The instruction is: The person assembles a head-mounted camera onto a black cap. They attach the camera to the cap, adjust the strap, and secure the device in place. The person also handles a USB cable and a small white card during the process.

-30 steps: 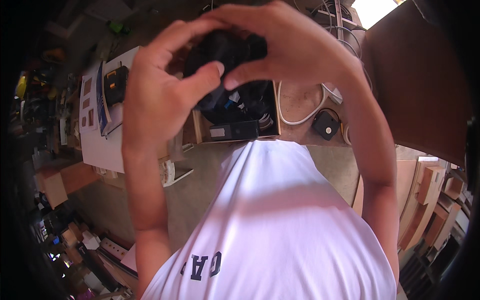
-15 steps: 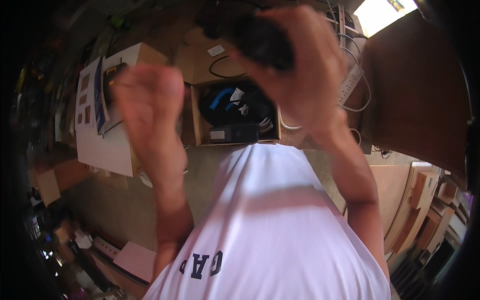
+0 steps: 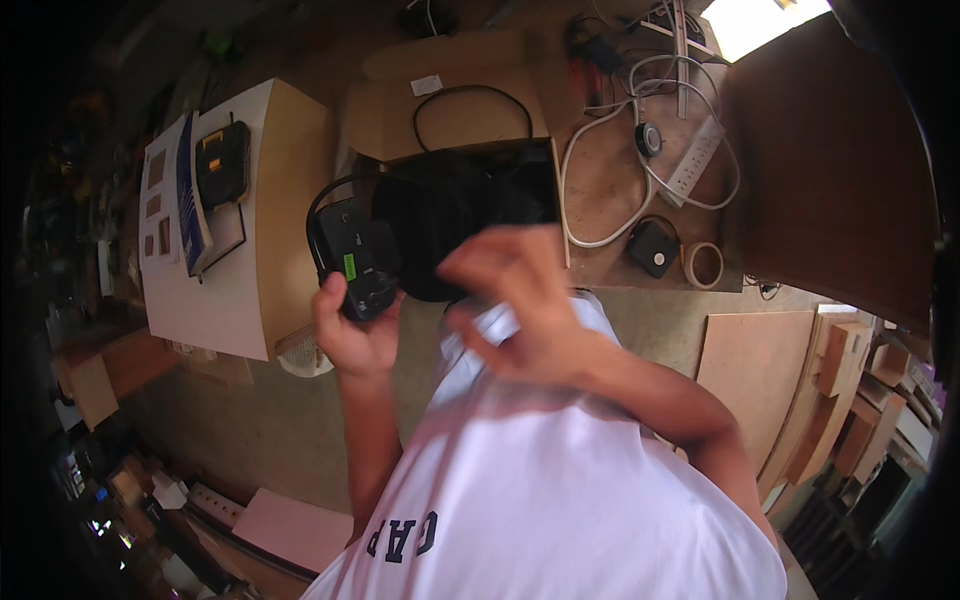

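Black device (image 3: 358,258) sits upright in your left hand (image 3: 352,335), its grip closed around the lower end — long axis toward the open box (image 3: 455,150). Right hand (image 3: 520,300) hovers beside it, loosely curled, empty.

A cluttered workshop seen from above: a grey-brown floor (image 3: 250,430) runs between a pale wooden tabletop (image 3: 270,200) at left and a brown work surface (image 3: 610,190) strewn with white cables (image 3: 590,160), a white power strip (image 3: 695,160) and a roll of tape (image 3: 706,264). An open cardboard box (image 3: 450,110) lies flat beside them. A dark wooden panel (image 3: 830,160) stands at right under bright light from a window (image 3: 760,20). Plywood sheets (image 3: 750,370) and wooden offcuts (image 3: 850,360) are stacked at lower right; shelves of small items (image 3: 100,480) crowd the dim left edge.
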### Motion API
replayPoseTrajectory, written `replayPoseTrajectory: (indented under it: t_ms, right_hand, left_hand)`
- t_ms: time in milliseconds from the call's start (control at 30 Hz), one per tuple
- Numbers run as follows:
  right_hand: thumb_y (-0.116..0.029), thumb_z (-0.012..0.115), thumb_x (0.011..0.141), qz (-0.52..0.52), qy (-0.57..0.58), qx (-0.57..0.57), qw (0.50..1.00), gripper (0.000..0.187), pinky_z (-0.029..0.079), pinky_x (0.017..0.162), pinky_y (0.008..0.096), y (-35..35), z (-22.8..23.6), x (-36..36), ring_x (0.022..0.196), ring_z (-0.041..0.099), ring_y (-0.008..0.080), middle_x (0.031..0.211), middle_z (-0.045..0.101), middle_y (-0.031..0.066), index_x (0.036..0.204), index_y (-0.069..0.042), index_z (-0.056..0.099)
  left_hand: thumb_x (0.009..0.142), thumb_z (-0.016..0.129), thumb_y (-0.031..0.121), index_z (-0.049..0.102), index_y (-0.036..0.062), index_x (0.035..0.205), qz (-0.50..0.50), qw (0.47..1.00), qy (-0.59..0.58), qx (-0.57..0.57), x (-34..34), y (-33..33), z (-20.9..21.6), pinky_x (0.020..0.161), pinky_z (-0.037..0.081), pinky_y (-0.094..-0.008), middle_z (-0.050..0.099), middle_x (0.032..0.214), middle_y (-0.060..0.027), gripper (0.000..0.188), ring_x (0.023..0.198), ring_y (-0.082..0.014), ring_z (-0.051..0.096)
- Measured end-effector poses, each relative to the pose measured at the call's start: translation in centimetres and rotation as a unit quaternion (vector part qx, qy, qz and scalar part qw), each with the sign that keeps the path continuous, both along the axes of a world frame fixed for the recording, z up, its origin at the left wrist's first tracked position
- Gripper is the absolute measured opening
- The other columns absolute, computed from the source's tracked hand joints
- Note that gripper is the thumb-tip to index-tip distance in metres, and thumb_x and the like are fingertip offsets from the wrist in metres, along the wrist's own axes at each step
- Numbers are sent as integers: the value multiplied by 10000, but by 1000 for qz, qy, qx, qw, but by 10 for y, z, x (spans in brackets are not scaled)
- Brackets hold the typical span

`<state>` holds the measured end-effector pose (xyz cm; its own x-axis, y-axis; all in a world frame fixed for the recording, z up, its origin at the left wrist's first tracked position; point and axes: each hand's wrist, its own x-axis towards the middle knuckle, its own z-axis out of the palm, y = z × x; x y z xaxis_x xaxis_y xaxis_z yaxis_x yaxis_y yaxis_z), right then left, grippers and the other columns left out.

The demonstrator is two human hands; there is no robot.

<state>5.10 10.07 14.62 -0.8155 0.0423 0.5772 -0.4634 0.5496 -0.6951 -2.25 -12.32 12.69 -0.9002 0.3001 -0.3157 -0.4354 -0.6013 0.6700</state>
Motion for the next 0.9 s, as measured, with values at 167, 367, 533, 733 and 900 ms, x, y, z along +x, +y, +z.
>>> replayPoseTrajectory:
  t_ms: [167, 367, 533, 733, 900]
  right_hand:
    - [-475, 941, 823, -48, -184, -66, 980, 896, 462, 1119, 480, 59, 12, -31, 1345, 538, 364, 1401, 585, 192, 1486, -4, 565]
    - [-377, 872, 942, 172, -372, -259, 875, 655, 522, 1084, 374, 58, -19, -56, 1210, 669, 217, 1294, 718, 162, 1421, 6, 642]
    - [-218, 809, 1011, 34, -295, -279, 913, 329, 541, 928, 284, 28, -1, -60, 1032, 649, 88, 1034, 736, -1, 1208, 19, 693]
    - [-337, 845, 990, 211, -470, -341, 786, 424, 548, 829, 235, 75, 18, -74, 900, 674, 49, 1021, 715, -9, 1209, -15, 675]
    - [-321, 825, 1003, 281, -430, -538, 668, 428, 542, 1002, 267, 62, 47, -78, 1070, 704, 77, 1132, 749, 3, 1254, -4, 681]
  left_hand:
    - [1031, 536, 685, 539, 32, 1581, -154, 935, -56, 314, -29, -25, -23, 1212, 468, -572, 627, 1535, -216, 854, 1425, -413, 596]
    - [1047, 484, 763, 467, 34, 1640, -191, 903, 2, 385, -62, 3, -53, 1270, 389, -581, 529, 1633, -237, 940, 1498, -419, 519]
    - [1054, 641, 574, 400, -4, 1656, -219, 932, -14, 287, -36, -6, -60, 1276, 398, -587, 525, 1630, -229, 868, 1493, -410, 526]
    - [1041, 682, 436, 461, 23, 1626, -212, 932, 17, 294, -69, -40, -100, 1261, 429, -564, 540, 1622, -195, 750, 1484, -376, 544]
    - [974, 681, 556, 400, 45, 1669, -172, 922, 1, 348, -72, -29, -94, 1264, 420, -561, 529, 1629, -190, 908, 1455, -375, 566]
